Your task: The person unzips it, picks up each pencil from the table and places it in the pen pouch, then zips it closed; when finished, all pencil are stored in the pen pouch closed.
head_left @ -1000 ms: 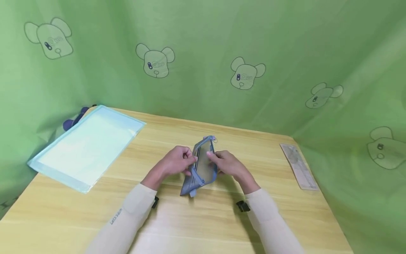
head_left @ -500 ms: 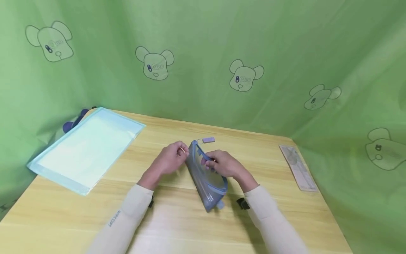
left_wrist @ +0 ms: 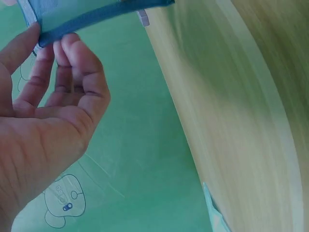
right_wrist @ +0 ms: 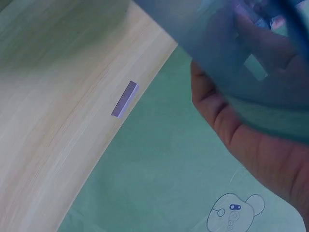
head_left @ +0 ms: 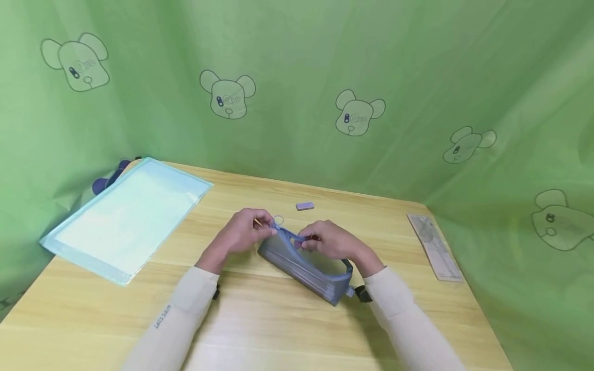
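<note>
A translucent blue-grey zip pencil case is held slanting between both hands over the table, its zip mouth partly open. The left hand pinches its far left corner, beside a thin metal ring. In the left wrist view, thumb and fingertips meet at the corner of the pencil case. The right hand grips the blue zip edge near the middle. In the right wrist view, part of the right hand shows through the pencil case's see-through side.
A small purple eraser lies on the wooden table behind the hands. At the left is a pale blue document folder; a flat packet lies along the right edge. A green printed curtain hangs behind.
The pencil case has turned from lengthwise to slanting down to the right. The left hand has moved to its corner, and the right to the zip edge. The eraser has come into full view.
</note>
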### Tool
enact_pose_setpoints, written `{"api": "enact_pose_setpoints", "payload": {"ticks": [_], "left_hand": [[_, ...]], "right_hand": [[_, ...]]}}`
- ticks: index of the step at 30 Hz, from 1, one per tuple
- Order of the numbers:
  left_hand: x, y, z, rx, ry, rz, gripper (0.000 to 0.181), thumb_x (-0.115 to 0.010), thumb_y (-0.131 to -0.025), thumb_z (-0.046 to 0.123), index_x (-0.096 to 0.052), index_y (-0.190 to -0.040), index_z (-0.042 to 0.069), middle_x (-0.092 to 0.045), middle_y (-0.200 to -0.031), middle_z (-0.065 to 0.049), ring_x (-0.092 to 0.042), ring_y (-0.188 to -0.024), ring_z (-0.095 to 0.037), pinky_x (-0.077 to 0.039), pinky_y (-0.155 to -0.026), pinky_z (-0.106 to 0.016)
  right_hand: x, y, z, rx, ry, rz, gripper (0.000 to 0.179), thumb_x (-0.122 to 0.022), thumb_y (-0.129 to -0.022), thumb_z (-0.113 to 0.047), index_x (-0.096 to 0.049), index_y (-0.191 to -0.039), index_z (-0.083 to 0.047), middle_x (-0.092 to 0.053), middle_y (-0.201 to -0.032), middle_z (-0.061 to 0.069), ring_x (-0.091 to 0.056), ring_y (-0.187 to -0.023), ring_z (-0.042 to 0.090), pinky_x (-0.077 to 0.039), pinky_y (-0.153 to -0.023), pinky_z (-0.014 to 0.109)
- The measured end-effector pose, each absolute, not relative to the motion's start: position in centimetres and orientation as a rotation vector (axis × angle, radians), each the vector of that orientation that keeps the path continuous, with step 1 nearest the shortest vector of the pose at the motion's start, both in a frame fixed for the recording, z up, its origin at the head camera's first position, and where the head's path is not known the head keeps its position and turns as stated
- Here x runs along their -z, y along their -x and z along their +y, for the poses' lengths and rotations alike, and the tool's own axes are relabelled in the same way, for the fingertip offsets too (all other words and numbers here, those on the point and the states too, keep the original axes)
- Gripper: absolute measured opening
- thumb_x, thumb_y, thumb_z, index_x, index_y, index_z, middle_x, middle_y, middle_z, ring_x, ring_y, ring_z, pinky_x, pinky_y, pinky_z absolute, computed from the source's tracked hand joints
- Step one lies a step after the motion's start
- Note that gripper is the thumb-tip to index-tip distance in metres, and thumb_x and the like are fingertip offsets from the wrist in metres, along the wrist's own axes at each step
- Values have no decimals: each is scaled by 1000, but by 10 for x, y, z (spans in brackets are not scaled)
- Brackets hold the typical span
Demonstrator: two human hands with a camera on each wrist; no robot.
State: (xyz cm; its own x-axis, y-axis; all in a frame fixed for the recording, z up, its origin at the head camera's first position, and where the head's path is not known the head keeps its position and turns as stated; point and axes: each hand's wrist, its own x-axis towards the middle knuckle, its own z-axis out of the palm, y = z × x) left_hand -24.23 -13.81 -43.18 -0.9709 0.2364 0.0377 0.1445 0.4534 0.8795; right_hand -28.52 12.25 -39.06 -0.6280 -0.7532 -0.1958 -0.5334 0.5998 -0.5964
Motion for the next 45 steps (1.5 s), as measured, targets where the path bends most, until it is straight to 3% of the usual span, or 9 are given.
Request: {"api": "enact_pose_setpoints", "payload": {"ticks": [6,11,15,20,25,30,45], "left_hand": [[429,242,-140,-1570,-399,2546,6,-83,-94,15,-79,-97,11,-75,-92,-3,-64,-83,-16,-54,-77,-31],[425,239,-137,-1600,-436,2490,7,-85,-92,13,-80,-94,9,-79,-91,-4,-66,-78,-14,-56,-76,-30],[425,237,-133,-1607,-415,2473,7,-86,-91,14,-81,-92,10,-79,-89,-3,-66,-79,-14,-55,-76,-30],[423,238,-133,-1593,-357,2524,5,-86,-92,17,-82,-93,13,-80,-91,-1,-68,-81,-16,-56,-74,-30],[422,240,-135,-1589,-307,2568,6,-85,-92,18,-81,-91,14,-78,-90,-2,-67,-80,-17,-54,-73,-30],[422,236,-135,-1573,-268,2581,7,-87,-90,17,-81,-89,12,-77,-89,-2,-65,-78,-16,-53,-70,-29],[423,236,-144,-1539,-197,2665,9,-88,-88,14,-80,-83,14,-76,-83,-1,-64,-73,-16,-51,-63,-27]], "right_hand": [[380,289,106,825,986,2452,29,-61,-111,-21,-71,-131,-3,-76,-124,11,-71,-113,24,-60,-99,41],[375,289,82,909,953,2428,16,-70,-105,-15,-76,-115,-5,-76,-101,8,-66,-91,14,-56,-82,31],[369,284,76,955,894,2419,4,-73,-102,-11,-73,-102,-7,-67,-84,1,-58,-79,12,-48,-72,26],[355,275,81,903,889,2437,8,-69,-106,-15,-71,-99,-10,-55,-73,-2,-49,-67,13,-41,-63,25],[356,266,82,888,857,2565,17,-69,-107,-19,-72,-93,-10,-64,-75,2,-53,-65,12,-45,-60,25],[366,257,72,884,753,2698,5,-72,-103,-11,-68,-101,-9,-73,-81,4,-61,-69,11,-50,-64,25],[377,246,88,856,669,2871,3,-72,-100,-7,-71,-102,-9,-78,-85,5,-69,-74,13,-57,-68,29]]}}
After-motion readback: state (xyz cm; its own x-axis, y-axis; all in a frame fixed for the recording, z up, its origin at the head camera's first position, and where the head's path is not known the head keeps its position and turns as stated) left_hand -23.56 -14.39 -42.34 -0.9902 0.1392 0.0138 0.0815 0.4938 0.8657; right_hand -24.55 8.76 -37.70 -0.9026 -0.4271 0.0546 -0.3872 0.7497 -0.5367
